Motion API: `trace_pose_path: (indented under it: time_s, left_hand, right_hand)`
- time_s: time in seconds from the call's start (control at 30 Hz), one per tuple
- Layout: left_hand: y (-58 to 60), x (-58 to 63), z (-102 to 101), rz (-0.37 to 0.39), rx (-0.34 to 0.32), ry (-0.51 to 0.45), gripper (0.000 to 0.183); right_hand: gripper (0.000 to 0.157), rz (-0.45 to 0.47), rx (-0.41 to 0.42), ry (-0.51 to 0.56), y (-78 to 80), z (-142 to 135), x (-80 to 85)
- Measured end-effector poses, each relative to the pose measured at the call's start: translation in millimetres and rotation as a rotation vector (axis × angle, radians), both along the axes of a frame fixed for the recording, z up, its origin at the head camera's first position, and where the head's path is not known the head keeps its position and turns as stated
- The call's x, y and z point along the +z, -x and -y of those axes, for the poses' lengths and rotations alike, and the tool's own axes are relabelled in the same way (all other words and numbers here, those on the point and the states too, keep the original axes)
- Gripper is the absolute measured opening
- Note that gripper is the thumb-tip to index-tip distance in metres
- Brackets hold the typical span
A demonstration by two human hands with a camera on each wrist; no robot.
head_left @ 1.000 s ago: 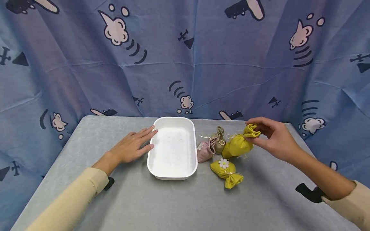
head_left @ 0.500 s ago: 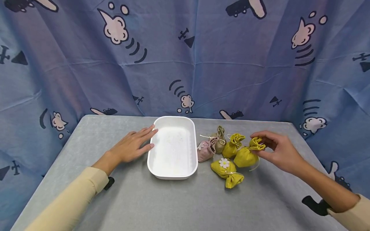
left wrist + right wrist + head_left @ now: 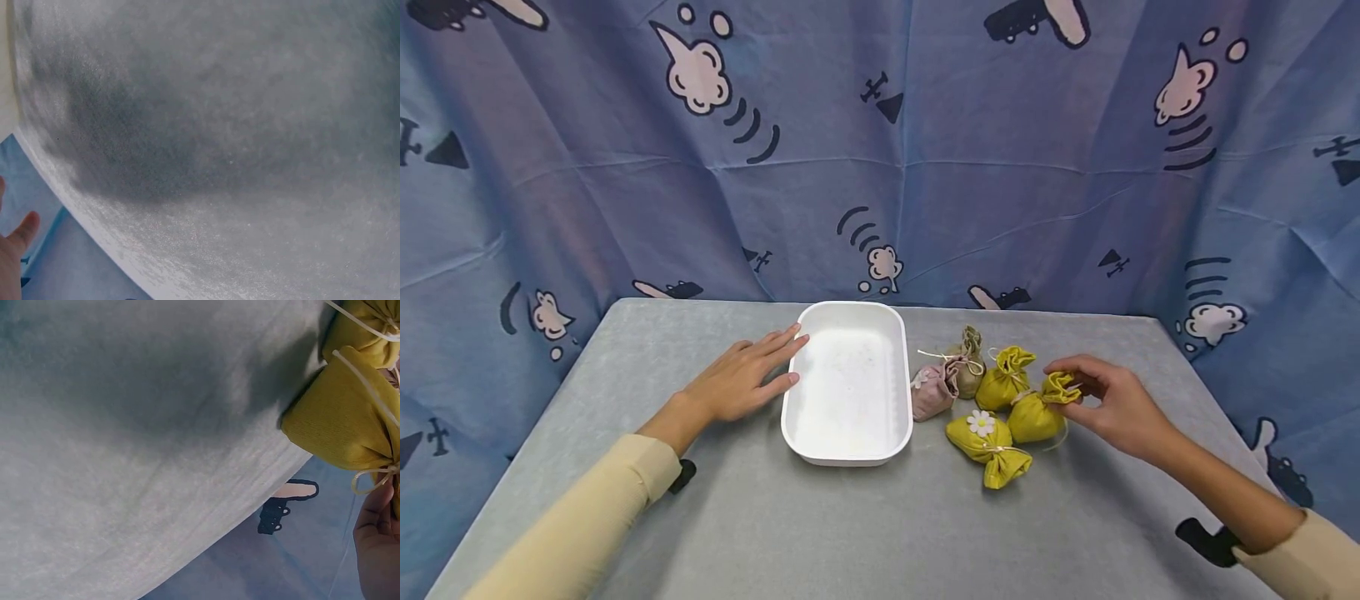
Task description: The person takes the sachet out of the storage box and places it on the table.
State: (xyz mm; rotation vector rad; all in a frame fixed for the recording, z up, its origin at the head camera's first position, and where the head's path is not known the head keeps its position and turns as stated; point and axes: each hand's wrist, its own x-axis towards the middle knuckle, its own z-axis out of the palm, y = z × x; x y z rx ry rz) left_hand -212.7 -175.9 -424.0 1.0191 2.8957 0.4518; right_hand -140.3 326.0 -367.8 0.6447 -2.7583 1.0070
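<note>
My right hand [image 3: 1112,406] pinches the gathered neck of a yellow drawstring pouch [image 3: 1033,419], which sits among the other pouches. The right wrist view shows this pouch [image 3: 344,419] close up, with fingers [image 3: 373,519] at its tied string. Behind it to the left stands a second yellow pouch [image 3: 997,388]. A third, the yellow pouch with a white flower [image 3: 973,442], lies on its side in front. My left hand [image 3: 737,381] touches the left rim of a white tray [image 3: 850,400], fingers extended; nothing lies in that tray. Only a thumb [image 3: 25,231] and part of the hand show in the left wrist view.
Right beside the tray lies a pink pouch [image 3: 932,393], touching a brown-green pouch [image 3: 972,375] behind it. All stand on a grey cloth-covered table [image 3: 850,533]. A blue patterned curtain [image 3: 820,167] hangs along the back.
My right hand has brought the yellow pouch down and toward me, from in front of the second yellow pouch to a spot beside it. The left hand and tray have stayed put.
</note>
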Motion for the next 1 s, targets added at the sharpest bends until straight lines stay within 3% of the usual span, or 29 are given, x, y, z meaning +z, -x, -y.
trace_pose_path:
  time_s: [0.4,0.77,0.87,1.0]
  left_hand:
    - [-1.8,0.6,-2.4,-0.001,-0.001,-0.007,0.063]
    - [-1.8,6.3,0.9,0.028,0.010,-0.008,0.064]
    - [-1.8,10.4,1.6,0.066,0.018,-0.061,0.064]
    - [-0.4,17.0,1.3,0.117,0.046,-0.163,0.062]
  right_hand:
    - [0.043,0.080,0.009,-0.084,-4.0,-1.1,-5.0]
    - [0.059,0.231,0.105,-0.218,11.5,-4.1,33.0]
    - [0.062,0.227,0.080,-0.241,20.5,-3.4,45.0]
    - [0.071,0.204,-0.017,-0.312,30.4,-4.5,57.1]
